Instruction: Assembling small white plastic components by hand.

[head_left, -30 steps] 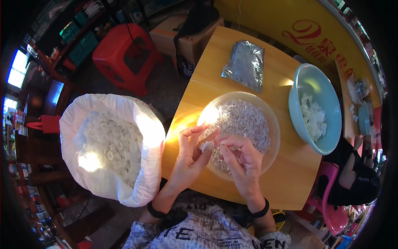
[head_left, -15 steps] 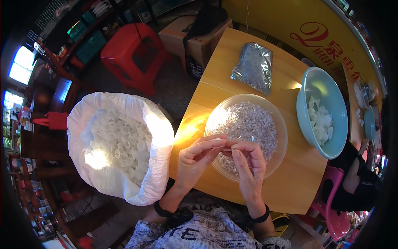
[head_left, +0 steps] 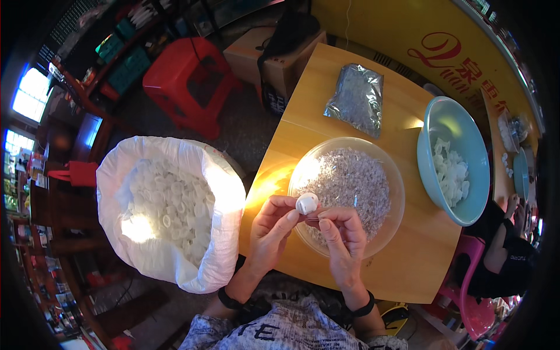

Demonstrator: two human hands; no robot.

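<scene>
Between the thumb and fingers of my left hand [head_left: 269,234] is a small white round plastic cap [head_left: 307,203], its rounded face showing. My right hand [head_left: 345,238] is pinched on a thin clear plastic rod [head_left: 314,219] whose end meets the cap's lower edge; whether it sits inside the cap I cannot tell. Both hands are over the near rim of a clear round tub [head_left: 399,201], full of small clear plastic pieces [head_left: 356,175]. Left of my hands stands a white woven sack [head_left: 224,233], its mouth rolled down around many translucent white caps [head_left: 175,201].
A light blue bowl [head_left: 429,149] with white plastic pieces [head_left: 450,175] is at the table's right edge. A silvery clear bag [head_left: 356,99] lies behind the tub on the wooden table [head_left: 408,262]. A red stool [head_left: 186,76] and carton [head_left: 248,49] stand beyond; a person [head_left: 501,251] sits at right.
The white cap has been turned upward between my left fingers and now shows fully above them. Both hands have moved slightly toward me, with the right hand shifting a little left.
</scene>
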